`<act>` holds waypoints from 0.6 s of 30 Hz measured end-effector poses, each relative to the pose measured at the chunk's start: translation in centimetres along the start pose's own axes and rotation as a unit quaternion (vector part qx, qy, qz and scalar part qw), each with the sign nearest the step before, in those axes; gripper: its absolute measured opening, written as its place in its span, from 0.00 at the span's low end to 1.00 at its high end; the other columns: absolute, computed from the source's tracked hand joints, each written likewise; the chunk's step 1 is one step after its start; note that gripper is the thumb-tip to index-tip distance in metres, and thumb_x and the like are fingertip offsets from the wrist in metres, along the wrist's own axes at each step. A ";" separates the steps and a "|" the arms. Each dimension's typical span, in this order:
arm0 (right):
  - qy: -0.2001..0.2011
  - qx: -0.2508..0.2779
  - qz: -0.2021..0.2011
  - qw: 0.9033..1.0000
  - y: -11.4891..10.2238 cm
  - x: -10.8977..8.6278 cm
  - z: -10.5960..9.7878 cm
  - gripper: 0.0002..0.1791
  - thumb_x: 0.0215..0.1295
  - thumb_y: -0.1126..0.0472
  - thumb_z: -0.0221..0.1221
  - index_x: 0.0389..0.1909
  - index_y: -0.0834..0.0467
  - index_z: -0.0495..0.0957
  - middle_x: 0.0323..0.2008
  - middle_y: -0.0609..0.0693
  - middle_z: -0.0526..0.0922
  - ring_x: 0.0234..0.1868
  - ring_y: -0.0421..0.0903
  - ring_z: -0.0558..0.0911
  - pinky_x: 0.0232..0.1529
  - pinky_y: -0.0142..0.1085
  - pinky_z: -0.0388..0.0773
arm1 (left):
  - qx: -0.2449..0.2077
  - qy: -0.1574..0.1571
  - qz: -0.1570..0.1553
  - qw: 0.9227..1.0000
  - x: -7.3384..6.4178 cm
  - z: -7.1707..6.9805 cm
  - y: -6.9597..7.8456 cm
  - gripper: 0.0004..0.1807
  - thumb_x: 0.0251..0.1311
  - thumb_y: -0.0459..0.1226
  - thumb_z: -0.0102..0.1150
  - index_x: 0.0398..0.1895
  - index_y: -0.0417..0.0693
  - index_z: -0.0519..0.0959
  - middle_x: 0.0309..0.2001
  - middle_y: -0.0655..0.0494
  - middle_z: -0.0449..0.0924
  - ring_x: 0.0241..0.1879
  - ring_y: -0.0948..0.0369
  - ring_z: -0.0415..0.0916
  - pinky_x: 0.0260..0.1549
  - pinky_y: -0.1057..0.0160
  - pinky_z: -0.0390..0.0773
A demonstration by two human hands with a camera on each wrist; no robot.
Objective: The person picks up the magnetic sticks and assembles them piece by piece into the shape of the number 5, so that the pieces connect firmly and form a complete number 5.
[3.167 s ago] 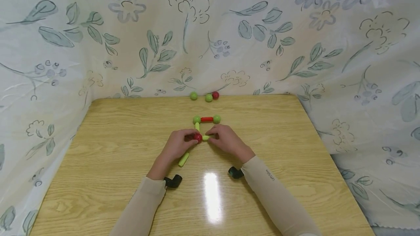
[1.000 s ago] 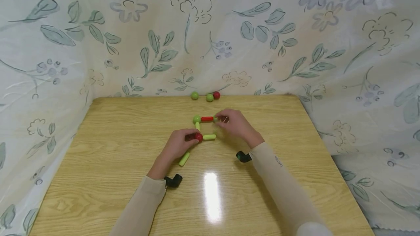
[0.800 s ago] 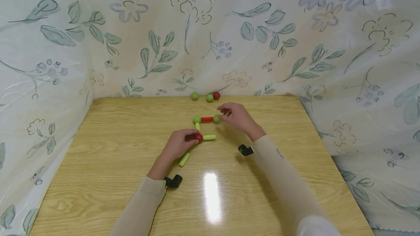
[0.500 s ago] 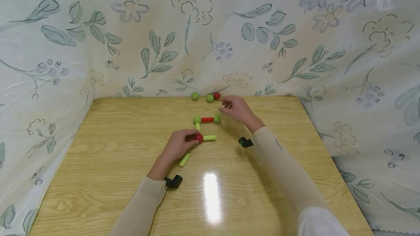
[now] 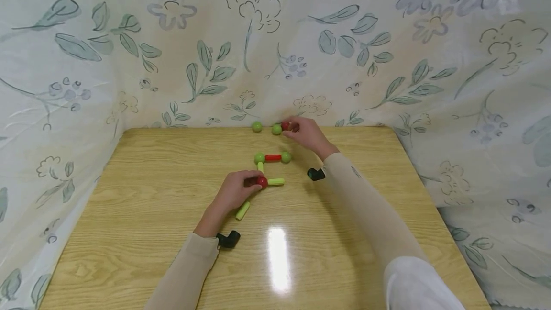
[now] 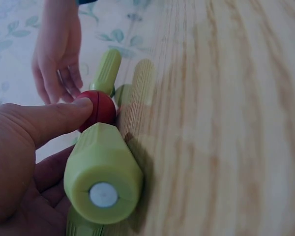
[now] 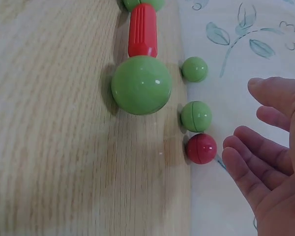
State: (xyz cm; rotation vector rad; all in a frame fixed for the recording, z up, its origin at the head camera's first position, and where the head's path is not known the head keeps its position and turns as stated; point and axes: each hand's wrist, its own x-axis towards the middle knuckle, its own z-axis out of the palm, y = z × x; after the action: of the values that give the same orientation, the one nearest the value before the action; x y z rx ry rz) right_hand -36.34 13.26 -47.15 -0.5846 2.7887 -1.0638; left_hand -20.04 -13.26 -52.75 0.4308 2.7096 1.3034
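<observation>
My left hand [image 5: 232,191] pinches a red ball [image 5: 262,182] between thumb and fingers, low over the table. From that ball a yellow-green rod [image 5: 276,182] points right, and another rod [image 5: 260,166] runs back to a green ball [image 5: 259,158]. A red rod [image 5: 273,158] links this to a second green ball [image 5: 286,157]. My right hand [image 5: 307,132] reaches to a loose red ball [image 5: 285,126] at the table's far edge. In the right wrist view its fingers are spread beside that red ball [image 7: 201,148], with a gap between.
Two loose green balls, one [image 5: 277,129] beside the far red ball and one [image 5: 257,127] farther left, lie along the back edge. Another yellow-green rod [image 5: 243,211] lies near my left wrist, its end a pale disc. Flowered cloth [image 5: 198,61] hangs behind the table [image 5: 163,166].
My right hand has let go of the yellow-green rod, passed the right-hand green ball and moved back to the loose red ball. My left hand keeps its pinch on its red ball.
</observation>
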 end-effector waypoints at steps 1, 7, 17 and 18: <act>-0.001 0.000 0.001 1.000 0.1 0.3 0.1 0.24 0.76 0.56 0.69 0.69 0.57 0.81 0.50 0.53 0.85 0.51 0.52 0.82 0.53 0.47 0.82 | -0.001 0.000 0.000 1.000 0.0 0.0 0.0 0.19 0.69 0.37 0.75 0.62 0.48 0.88 0.50 0.53 0.89 0.48 0.57 0.84 0.51 0.54 0.84; -0.006 0.004 -0.001 1.000 0.4 1.3 0.6 0.24 0.76 0.57 0.69 0.68 0.58 0.81 0.50 0.54 0.86 0.52 0.53 0.83 0.55 0.48 0.82 | -0.004 0.001 0.005 1.000 0.1 0.1 0.0 0.18 0.69 0.37 0.75 0.61 0.49 0.88 0.50 0.54 0.89 0.47 0.59 0.84 0.50 0.54 0.84; -0.007 0.013 0.022 1.000 0.7 2.4 1.4 0.25 0.76 0.57 0.69 0.70 0.58 0.80 0.50 0.54 0.85 0.52 0.53 0.82 0.53 0.48 0.82 | -0.003 0.001 0.003 1.000 0.1 0.1 -0.2 0.18 0.69 0.37 0.75 0.60 0.50 0.89 0.50 0.55 0.89 0.46 0.60 0.83 0.50 0.54 0.84; -0.008 0.013 0.024 1.000 0.8 2.5 1.5 0.24 0.76 0.57 0.68 0.70 0.57 0.80 0.50 0.54 0.85 0.51 0.53 0.82 0.53 0.48 0.82 | -0.004 0.000 0.003 1.000 0.1 0.1 -0.2 0.17 0.69 0.37 0.75 0.60 0.50 0.89 0.50 0.55 0.89 0.46 0.60 0.83 0.50 0.55 0.84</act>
State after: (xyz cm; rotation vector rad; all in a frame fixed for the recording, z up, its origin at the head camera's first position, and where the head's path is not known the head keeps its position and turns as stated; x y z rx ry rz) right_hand -38.54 11.89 -48.64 -0.5172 2.7560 -1.0789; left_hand -20.12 -13.22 -52.96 0.4377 2.7046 1.3150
